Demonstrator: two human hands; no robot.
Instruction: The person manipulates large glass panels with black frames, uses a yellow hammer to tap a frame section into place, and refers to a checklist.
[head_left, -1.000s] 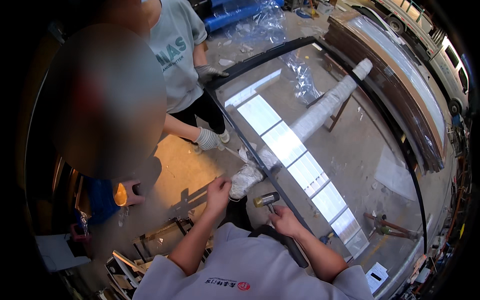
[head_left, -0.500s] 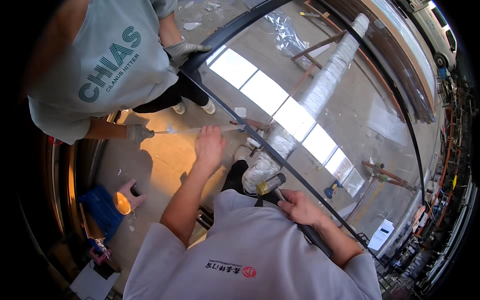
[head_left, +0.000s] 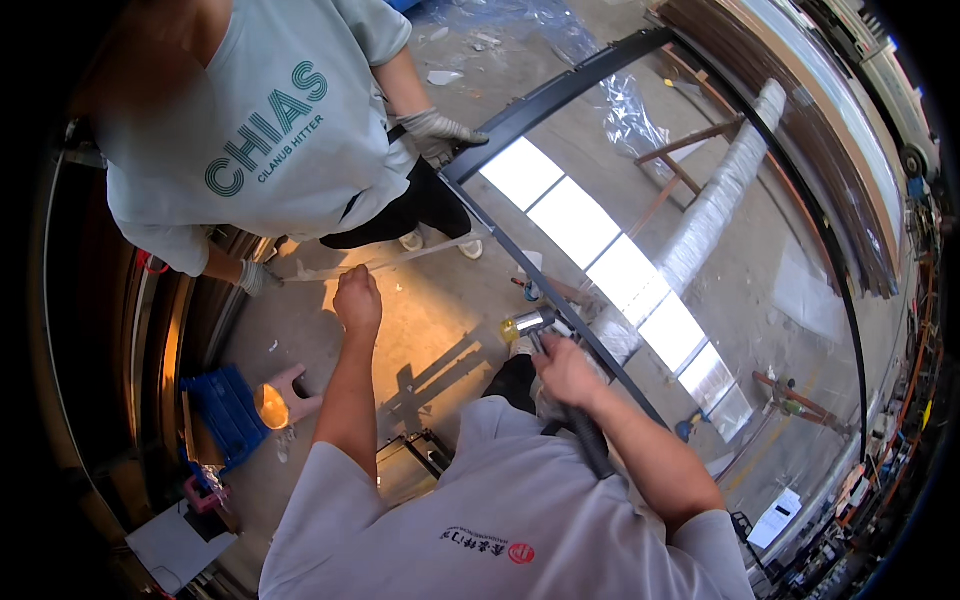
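My right hand (head_left: 572, 372) is wrapped round the shaft of a mallet (head_left: 530, 325), with one yellow face and one dark face on a metal head. Its black grip points back toward my chest, and the head is close to the near bar of a dark-framed glass panel (head_left: 625, 235). My left hand (head_left: 358, 300) is closed on a thin translucent strip (head_left: 410, 254), off to the left of the panel. One end of that strip is in a co-worker's gloved hand (head_left: 258, 279). The co-worker's other gloved hand (head_left: 440, 135) rests at the frame's corner.
Plastic-wrapped lengths (head_left: 730, 190) lie beneath the glass on wooden supports. At lower left are a blue crate (head_left: 222, 415) and a small pink stool (head_left: 290, 398). Long stacked panels (head_left: 840, 150) stand at the far right, with a parked vehicle behind. Crumpled plastic film (head_left: 630, 115) is on the floor.
My left hand has moved left and down with the strip, whose right end now hangs away from the frame. The mallet has shifted left and its head is higher. My view has turned.
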